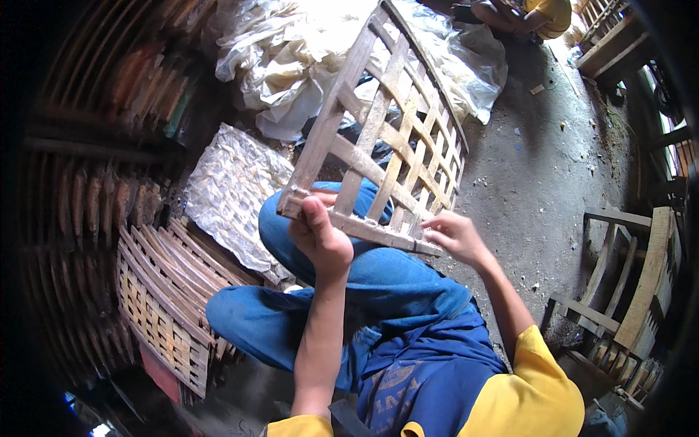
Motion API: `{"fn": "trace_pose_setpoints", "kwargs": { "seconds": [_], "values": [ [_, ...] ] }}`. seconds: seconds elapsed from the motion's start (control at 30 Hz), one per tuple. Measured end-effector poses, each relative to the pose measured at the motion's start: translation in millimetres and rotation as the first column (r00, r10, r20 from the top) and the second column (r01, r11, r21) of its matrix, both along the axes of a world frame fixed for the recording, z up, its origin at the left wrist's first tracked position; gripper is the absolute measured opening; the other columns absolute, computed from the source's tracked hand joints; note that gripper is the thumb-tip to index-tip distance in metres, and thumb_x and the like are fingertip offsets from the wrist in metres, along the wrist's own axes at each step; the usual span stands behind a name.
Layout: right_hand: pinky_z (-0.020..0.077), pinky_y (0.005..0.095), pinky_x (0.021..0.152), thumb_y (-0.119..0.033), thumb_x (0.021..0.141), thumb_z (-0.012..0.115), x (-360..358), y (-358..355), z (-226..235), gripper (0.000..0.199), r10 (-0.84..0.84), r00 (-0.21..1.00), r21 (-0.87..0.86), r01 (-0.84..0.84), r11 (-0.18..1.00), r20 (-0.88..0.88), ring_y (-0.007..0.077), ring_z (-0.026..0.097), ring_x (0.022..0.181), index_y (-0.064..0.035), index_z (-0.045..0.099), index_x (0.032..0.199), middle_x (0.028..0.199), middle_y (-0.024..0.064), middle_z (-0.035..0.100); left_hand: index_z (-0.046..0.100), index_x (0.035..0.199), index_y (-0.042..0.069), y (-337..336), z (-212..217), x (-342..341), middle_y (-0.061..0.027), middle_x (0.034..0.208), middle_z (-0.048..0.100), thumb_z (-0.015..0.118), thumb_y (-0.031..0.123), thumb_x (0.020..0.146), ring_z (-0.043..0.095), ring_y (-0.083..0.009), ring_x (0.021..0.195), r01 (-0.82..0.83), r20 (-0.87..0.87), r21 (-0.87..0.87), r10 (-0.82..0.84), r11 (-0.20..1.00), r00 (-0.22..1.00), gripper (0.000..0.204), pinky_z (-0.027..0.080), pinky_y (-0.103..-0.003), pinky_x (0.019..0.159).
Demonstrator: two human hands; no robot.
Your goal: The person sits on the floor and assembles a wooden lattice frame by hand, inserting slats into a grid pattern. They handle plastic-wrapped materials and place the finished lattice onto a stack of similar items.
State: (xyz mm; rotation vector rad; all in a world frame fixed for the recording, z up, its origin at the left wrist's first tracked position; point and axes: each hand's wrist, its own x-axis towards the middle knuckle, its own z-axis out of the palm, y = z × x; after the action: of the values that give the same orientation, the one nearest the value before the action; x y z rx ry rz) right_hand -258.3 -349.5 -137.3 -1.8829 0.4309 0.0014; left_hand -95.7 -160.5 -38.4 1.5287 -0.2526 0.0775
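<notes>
A square panel of woven bamboo slats [357, 159] in a wooden rim stands tilted over my bent, jeans-clad legs. My left hand [322, 237] is closed on its near left corner, the thumb lying along the rim. By the right end of the panel's lower rail is my right hand [457, 237], its fingertips pinched together. Whether they hold something small or just press on the rail, I cannot make out.
Similar woven panels [164, 313] are stacked at my left, beside a crumpled whitish sheet [237, 189]. A heap of pale plastic sheeting [284, 65] lies ahead. Wooden frames [648, 284] stand at right on the concrete floor [524, 182]. Another person [546, 18] sits far off.
</notes>
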Motion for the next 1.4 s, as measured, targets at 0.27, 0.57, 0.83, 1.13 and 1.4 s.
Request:
{"fn": "trace_pose_setpoints", "kwargs": {
  "seconds": [0.27,0.57,0.83,1.13,1.4],
  "values": [
    [0.0459,0.0284,0.066,-0.012,0.083,0.079,20.9,16.3,1.5,0.024,0.151,0.963,0.051,-0.166,0.985,0.223,0.013,0.058,0.074,-0.01,0.077,0.107,0.081,0.0029,0.061,0.059,0.072,-0.001,-8.9,3.4,3.1,-0.0074,0.068,0.058,0.04,0.049,0.104,0.054,-0.015,0.065,-0.013,0.009,0.039,0.012,0.999,1.0,0.062,0.041,-0.029,0.062],
    [0.0492,0.0272,0.068,0.0,0.078,0.08,4.0,34.5,-21.0,0.023,0.043,0.919,-0.065,-0.019,0.998,0.391,0.0159,0.062,0.078,-0.0087,0.076,0.1,0.088,0.0058,0.061,0.059,0.072,-0.001,-10.0,7.8,2.2,-0.0068,0.068,0.058,0.041,0.045,0.105,0.053,-0.0155,0.065,-0.028,0.048,0.105,0.023,0.994,0.999,0.059,0.041,-0.03,0.062],
    [0.0485,0.0287,0.061,0.006,0.086,0.065,5.9,33.9,-23.5,0.013,0.031,0.903,-0.179,0.051,0.982,0.429,0.0156,0.059,0.071,-0.0024,0.061,0.095,0.086,0.0082,0.058,0.058,0.072,0.0,-6.2,-3.5,5.4,-0.0054,0.069,0.055,0.045,0.048,0.103,0.052,-0.0139,0.066,-0.078,0.008,0.015,0.078,0.997,0.997,0.058,0.04,-0.028,0.063],
    [0.0393,0.0486,0.109,-0.032,0.082,0.078,-88.8,-52.0,-120.3,0.071,-0.363,0.773,-0.621,-0.051,0.782,-0.52,0.0339,0.043,0.136,-0.003,0.045,0.138,0.15,0.0283,0.036,0.061,0.076,-0.001,-6.0,3.3,-0.6,-0.009,0.072,0.061,0.043,0.045,0.104,0.057,-0.0181,0.07,-0.092,-0.001,0.06,0.092,0.994,0.996,0.057,0.044,-0.031,0.066],
    [0.0183,0.047,0.122,-0.025,0.071,0.084,2.4,27.0,-16.0,0.106,0.056,0.954,-0.311,0.04,0.95,0.295,0.0398,0.019,0.151,-0.0023,0.023,0.155,0.16,0.0267,0.021,0.067,0.097,-0.002,-20.8,-1.2,13.9,-0.0109,0.075,0.064,0.05,0.034,0.105,0.058,-0.0143,0.072,0.01,0.042,0.212,-0.02,0.977,0.999,0.04,0.046,-0.033,0.067]
  ]
}}
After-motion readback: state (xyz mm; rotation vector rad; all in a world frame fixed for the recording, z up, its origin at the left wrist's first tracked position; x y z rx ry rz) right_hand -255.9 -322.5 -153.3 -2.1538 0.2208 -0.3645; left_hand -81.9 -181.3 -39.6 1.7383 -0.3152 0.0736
